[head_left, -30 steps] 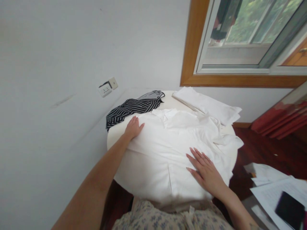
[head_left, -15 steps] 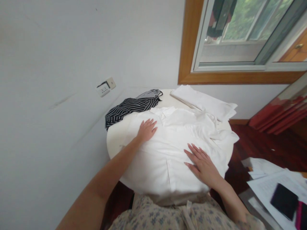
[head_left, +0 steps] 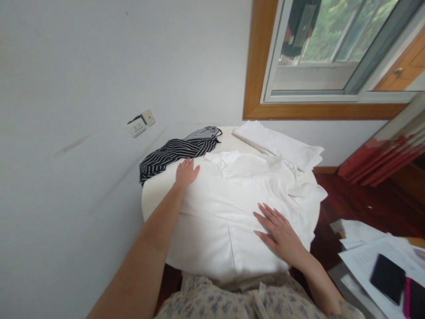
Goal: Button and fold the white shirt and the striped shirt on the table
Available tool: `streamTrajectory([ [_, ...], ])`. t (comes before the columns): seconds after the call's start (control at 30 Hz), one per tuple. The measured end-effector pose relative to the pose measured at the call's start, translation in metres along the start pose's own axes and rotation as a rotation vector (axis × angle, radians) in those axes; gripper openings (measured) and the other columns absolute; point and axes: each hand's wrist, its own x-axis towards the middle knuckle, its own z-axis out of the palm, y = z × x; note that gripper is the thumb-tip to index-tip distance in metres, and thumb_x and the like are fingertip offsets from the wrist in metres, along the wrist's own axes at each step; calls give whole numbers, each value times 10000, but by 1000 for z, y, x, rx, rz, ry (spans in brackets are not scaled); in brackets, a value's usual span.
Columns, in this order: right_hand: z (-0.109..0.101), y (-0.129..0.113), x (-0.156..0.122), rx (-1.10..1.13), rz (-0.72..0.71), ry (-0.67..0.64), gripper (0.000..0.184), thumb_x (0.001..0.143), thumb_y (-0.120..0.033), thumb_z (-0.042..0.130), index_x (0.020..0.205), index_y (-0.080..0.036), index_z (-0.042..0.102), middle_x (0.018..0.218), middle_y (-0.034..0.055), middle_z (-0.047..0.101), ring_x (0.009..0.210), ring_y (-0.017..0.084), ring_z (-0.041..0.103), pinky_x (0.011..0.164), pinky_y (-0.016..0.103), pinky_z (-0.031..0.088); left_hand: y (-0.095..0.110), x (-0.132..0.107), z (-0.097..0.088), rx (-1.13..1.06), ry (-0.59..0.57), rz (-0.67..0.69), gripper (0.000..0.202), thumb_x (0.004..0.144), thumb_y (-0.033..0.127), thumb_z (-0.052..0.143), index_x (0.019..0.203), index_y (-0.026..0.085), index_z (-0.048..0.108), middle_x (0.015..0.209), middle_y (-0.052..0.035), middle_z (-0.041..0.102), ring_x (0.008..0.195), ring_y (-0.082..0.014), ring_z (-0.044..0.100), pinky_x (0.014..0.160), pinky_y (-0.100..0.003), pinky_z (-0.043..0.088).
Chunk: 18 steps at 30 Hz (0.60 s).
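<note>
A white garment [head_left: 212,226], collar towards the wall, is spread over a round white table [head_left: 153,195] and hangs over its near edge. My left hand [head_left: 187,173] lies flat at the garment's left upper edge, fingers stretched towards a striped cloth. My right hand [head_left: 278,230] rests palm down on the right part of the garment, its fingers spread. Both hands are open and hold nothing. Faint creases run across the fabric between them.
Black-and-white striped cloth [head_left: 175,150] lies along the table's back left. A folded white cloth [head_left: 279,144] sits at the back right, under the window frame [head_left: 325,110]. Papers [head_left: 365,248] and a black phone [head_left: 388,278] are at the lower right. A wall socket [head_left: 137,127] is on the left.
My left hand has slid left and slightly away across the garment, to its left upper edge. My right hand stays on nearly the same spot of the fabric.
</note>
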Motion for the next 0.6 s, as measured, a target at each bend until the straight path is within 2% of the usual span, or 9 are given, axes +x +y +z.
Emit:
streamTrajectory([
  [0.1, 1, 1, 0, 1, -4, 11, 497, 949, -413, 444, 1425, -273, 410, 1542, 68, 290, 1424, 236, 253, 1109, 479, 336, 8, 0, -8, 0, 17, -33, 590, 909, 395, 352, 1356, 29, 473, 1412, -242, 451, 1348, -344, 382, 1105, -537, 266],
  [0.2, 2, 1, 0, 5, -10, 29, 496, 948, -414, 448, 1423, -275, 414, 1536, 71, 305, 1419, 241, 267, 1106, 483, 338, 25, -6, -23, 37, 86, 42, 539, 896, 289, 356, 1314, -18, 502, 1435, -255, 414, 1394, -348, 295, 1138, -544, 183],
  [0.3, 2, 1, 0, 6, -6, 36, 492, 947, -418, 450, 1415, -269, 427, 1530, 76, 316, 1419, 243, 265, 1109, 483, 332, 50, -23, -39, 24, 104, 176, 494, 908, 261, 342, 1326, 60, 513, 1480, -190, 381, 1403, -323, 285, 1144, -542, 172],
  [0.4, 1, 0, 0, 6, 4, 23, 492, 948, -406, 451, 1417, -257, 427, 1534, 85, 304, 1423, 244, 255, 1116, 484, 319, 70, -52, -50, -9, 42, 196, 488, 934, 342, 349, 1360, 152, 495, 1447, -167, 439, 1344, -334, 380, 1093, -565, 261],
  [0.5, 0, -2, 0, 6, 12, 7, 493, 947, -388, 459, 1418, -246, 428, 1536, 95, 298, 1424, 248, 252, 1121, 484, 308, 76, -85, -55, 15, -24, 218, 498, 932, 441, 378, 1364, 223, 497, 1461, -143, 427, 1341, -349, 380, 1062, -602, 281],
  [0.6, -3, -5, 0, 17, 19, 13, 497, 934, -372, 485, 1411, -244, 440, 1527, 101, 318, 1418, 256, 269, 1116, 488, 309, 70, -109, -52, 31, -52, 218, 513, 925, 476, 390, 1370, 242, 493, 1472, -125, 416, 1355, -344, 362, 1068, -606, 270],
])
